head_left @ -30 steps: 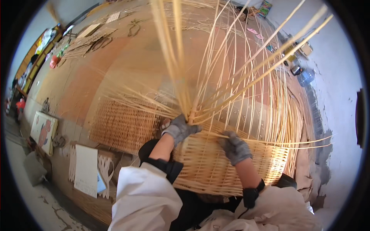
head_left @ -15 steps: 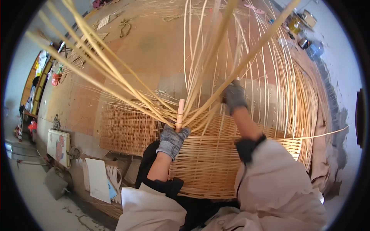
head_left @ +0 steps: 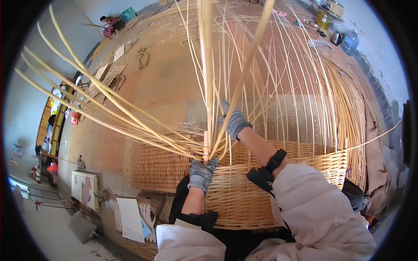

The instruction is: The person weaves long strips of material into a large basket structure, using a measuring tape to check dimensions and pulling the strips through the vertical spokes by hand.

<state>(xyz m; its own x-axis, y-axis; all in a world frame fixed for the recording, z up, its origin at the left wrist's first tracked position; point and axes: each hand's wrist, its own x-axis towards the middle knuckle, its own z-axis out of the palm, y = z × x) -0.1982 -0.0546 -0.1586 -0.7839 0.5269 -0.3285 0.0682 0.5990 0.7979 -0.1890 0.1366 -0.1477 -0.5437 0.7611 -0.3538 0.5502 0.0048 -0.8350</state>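
My left hand [head_left: 202,173], in a grey knit glove, is closed on the base of a short upright wooden post [head_left: 206,143], where thick pale rods fan up and leftward. It rests at the top edge of a woven wicker panel [head_left: 235,195] across my lap. My right hand [head_left: 234,121], gloved alike, is raised behind a thick rod, among thin upright stakes [head_left: 284,113]; its fingertips are blurred, and what they hold is unclear. A second woven section [head_left: 152,165] lies to the left.
A person [head_left: 111,26] crouches at the far back left. A long bundle of canes [head_left: 357,130] lies right beside the wall. Kettle [head_left: 336,38] and water jug [head_left: 349,43] stand back right; shelving [head_left: 48,126] lines the left wall. A board with paper [head_left: 133,219] sits front left.
Several thick rods have swung from upright to leaning left. My right hand rose from the panel into the stakes, then moved left toward the post. The view has shifted.
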